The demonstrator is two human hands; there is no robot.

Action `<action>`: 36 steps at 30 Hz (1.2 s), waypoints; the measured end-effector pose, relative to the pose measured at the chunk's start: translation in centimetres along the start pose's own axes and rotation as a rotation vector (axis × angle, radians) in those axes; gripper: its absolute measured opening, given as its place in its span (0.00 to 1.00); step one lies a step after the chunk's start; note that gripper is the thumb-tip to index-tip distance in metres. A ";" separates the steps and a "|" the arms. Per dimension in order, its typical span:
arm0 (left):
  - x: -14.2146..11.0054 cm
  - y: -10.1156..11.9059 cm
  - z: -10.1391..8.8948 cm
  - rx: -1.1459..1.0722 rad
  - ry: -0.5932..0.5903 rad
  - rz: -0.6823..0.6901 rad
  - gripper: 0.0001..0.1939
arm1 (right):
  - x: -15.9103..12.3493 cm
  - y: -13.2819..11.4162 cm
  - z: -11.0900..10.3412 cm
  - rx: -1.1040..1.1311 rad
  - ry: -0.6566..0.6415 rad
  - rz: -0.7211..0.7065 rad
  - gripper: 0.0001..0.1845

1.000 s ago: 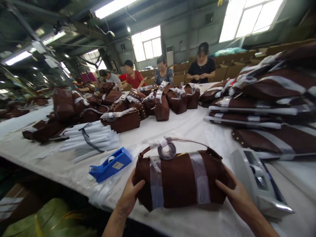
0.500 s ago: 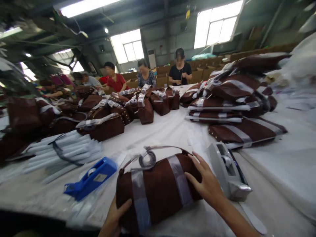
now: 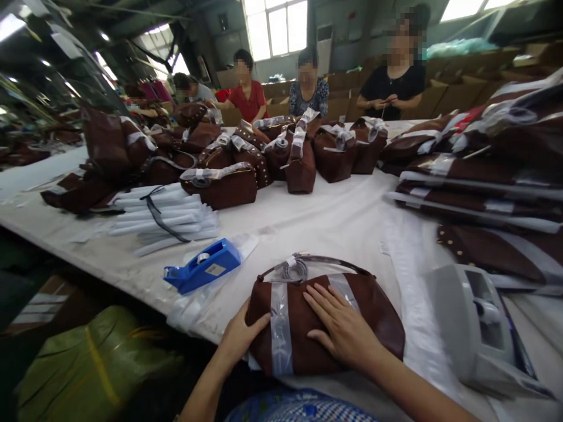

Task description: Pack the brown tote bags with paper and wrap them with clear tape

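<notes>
A brown handbag (image 3: 378, 319) with two clear plastic bands and a wrapped handle lies at the near edge of a white-covered table (image 3: 334, 220). My left hand (image 3: 240, 337) clasps its left end, thumb on the front face. My right hand (image 3: 341, 325) lies flat on the bag's front, fingers stretched out and spread. A blue tape dispenser (image 3: 203, 272) sits just left of the bag. A grey tape dispenser (image 3: 475, 319) stands to its right.
Several brown bags (image 3: 220, 187) crowd the table's far side, and flat stacked ones (image 3: 484, 187) rise at right. A bundle of white strips (image 3: 162, 220) lies at left. Several people sit across the table. A green sack (image 3: 88, 363) sits below the table edge.
The bag has been laid down closer to me. My right hand shifted from its right end onto its front face and flattened. My left hand stayed on the left end.
</notes>
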State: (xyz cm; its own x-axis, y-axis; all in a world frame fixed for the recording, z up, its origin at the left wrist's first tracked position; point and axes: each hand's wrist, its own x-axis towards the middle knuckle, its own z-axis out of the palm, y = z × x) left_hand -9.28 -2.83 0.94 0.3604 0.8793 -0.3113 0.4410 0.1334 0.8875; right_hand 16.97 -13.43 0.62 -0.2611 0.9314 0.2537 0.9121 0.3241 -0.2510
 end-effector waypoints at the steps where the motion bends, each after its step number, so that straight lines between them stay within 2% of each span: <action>1: 0.3 0.3 -0.3 0.175 0.102 0.055 0.33 | 0.1 0.0 0.1 -0.002 -0.003 -0.001 0.38; 3: 1.3 1.5 -0.6 0.447 0.288 0.216 0.26 | 0.4 -0.1 0.1 -0.009 -0.001 0.005 0.38; 4: 2.1 2.3 -0.5 0.526 0.333 0.315 0.21 | 0.6 -0.1 0.1 -0.013 -0.001 0.015 0.37; 6: 4.3 4.3 0.2 0.609 0.303 0.500 0.17 | 1.1 -0.3 0.0 -0.023 -0.003 0.035 0.36; 8: 7.1 6.0 1.5 0.693 0.164 0.579 0.21 | 1.5 -0.4 0.1 -0.037 -0.012 0.034 0.34; 11: 11.4 7.3 3.5 0.815 -0.082 0.520 0.34 | 1.6 -0.4 0.1 -0.061 -0.050 -0.018 0.35; 13: 13.6 7.3 4.3 0.828 -0.158 0.476 0.35 | 1.4 -0.4 0.1 -0.064 -0.079 -0.044 0.37; 16: 15.5 6.6 4.4 0.792 -0.122 0.454 0.31 | 1.1 -0.5 0.1 -0.053 -0.106 -0.040 0.39; 19: 16.1 5.9 4.1 0.756 -0.041 0.417 0.28 | 1.5 -0.7 0.2 -0.053 -0.128 -0.014 0.39; 22: 15.9 5.8 3.9 0.726 -0.029 0.407 0.23 | 2.1 -0.9 0.4 -0.072 -0.147 0.019 0.41; 24: 14.8 6.1 3.9 0.687 -0.022 0.448 0.20 | 2.5 -1.0 0.5 -0.101 -0.148 0.021 0.42; 27: 11.4 6.2 4.0 0.542 0.005 0.613 0.17 | 2.6 -0.9 0.5 -0.142 -0.145 0.003 0.43; 29: 8.4 5.6 4.3 0.489 -0.046 0.714 0.18 | 2.4 -0.9 0.4 -0.145 -0.138 -0.006 0.43; 31: 5.4 4.3 4.6 0.580 -0.108 0.754 0.20 | 1.9 -0.8 0.2 -0.130 -0.128 0.002 0.41; 33: 3.4 2.8 4.8 0.709 -0.113 0.781 0.23 | 1.5 -0.6 -0.1 -0.104 -0.126 0.027 0.37; 36: 2.2 1.3 4.8 0.793 -0.068 0.825 0.25 | 1.3 0.2 -0.8 -0.056 -0.114 0.062 0.26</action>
State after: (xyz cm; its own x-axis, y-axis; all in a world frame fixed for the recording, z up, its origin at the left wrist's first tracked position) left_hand -3.98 -2.95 -0.23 0.8137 0.5350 0.2273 0.4346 -0.8196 0.3734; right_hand 17.08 -12.30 1.60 -0.2347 0.9633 0.1306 0.9430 0.2582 -0.2099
